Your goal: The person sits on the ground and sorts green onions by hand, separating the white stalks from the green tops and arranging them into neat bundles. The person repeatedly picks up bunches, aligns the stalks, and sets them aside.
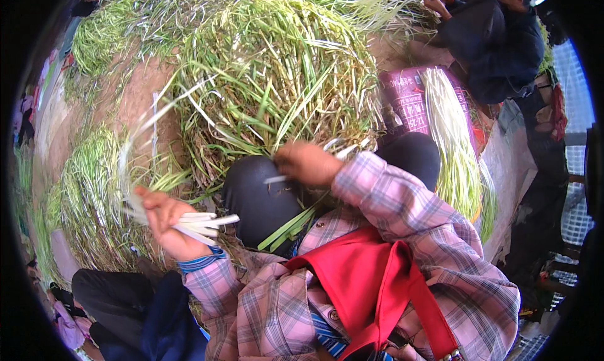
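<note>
White-stemmed leafy stalks, like garlic chives, make up a small bundle (200, 225) that my left hand (167, 219) grips at the lower left; the pale leaves trail up and to the left. My right hand (306, 165) is blurred, above my dark-trousered knee at the near edge of a large heap of green and yellowed stalks (278, 73). A pale stalk (276, 179) shows just beneath it; whether the fingers hold it cannot be told. Some cut green leaves (288, 229) lie on my lap.
A neat bundle of pale stalks (453, 139) lies on a purple printed sack (406, 101) at the right. Another green heap (94, 186) stands at the left. One person (500, 40) sits at the upper right, holding stalks; another person's dark-trousered legs (137, 304) are at the lower left.
</note>
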Available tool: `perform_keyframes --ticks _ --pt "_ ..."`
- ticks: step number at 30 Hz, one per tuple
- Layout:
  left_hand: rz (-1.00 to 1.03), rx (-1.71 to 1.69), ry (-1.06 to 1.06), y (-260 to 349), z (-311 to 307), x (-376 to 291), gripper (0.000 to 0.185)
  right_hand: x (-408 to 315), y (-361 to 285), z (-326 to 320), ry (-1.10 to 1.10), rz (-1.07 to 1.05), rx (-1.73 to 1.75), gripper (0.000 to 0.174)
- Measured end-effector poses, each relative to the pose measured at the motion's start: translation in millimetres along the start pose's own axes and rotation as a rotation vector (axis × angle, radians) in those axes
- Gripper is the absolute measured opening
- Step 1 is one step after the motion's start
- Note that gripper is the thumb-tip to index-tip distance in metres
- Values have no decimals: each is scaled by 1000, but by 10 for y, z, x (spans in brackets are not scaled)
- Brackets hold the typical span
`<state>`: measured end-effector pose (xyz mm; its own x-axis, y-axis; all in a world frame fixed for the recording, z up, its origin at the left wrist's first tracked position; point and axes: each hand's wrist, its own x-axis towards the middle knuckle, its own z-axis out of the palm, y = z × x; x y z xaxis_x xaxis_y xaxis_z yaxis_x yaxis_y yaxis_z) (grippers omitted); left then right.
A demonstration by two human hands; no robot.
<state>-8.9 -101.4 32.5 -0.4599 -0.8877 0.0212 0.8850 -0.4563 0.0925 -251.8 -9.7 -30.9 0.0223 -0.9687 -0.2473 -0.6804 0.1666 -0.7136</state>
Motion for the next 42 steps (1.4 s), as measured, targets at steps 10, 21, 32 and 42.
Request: perform_keyframes --ticks 10,21,32,42 --pt "-165 -68 146 -137 -335 -58 20 264 799 -1702 356 99 -248 26" --pt "-106 519 458 -570 -341 -224 22 400 3015 -1528 -44 181 -1042 29" --pt "-61 700 453 -624 -250 -89 21 368 1149 -2158 561 310 97 34" --pt "-107 985 280 -507 -136 -51 38 93 -503 -829 161 -145 840 28"
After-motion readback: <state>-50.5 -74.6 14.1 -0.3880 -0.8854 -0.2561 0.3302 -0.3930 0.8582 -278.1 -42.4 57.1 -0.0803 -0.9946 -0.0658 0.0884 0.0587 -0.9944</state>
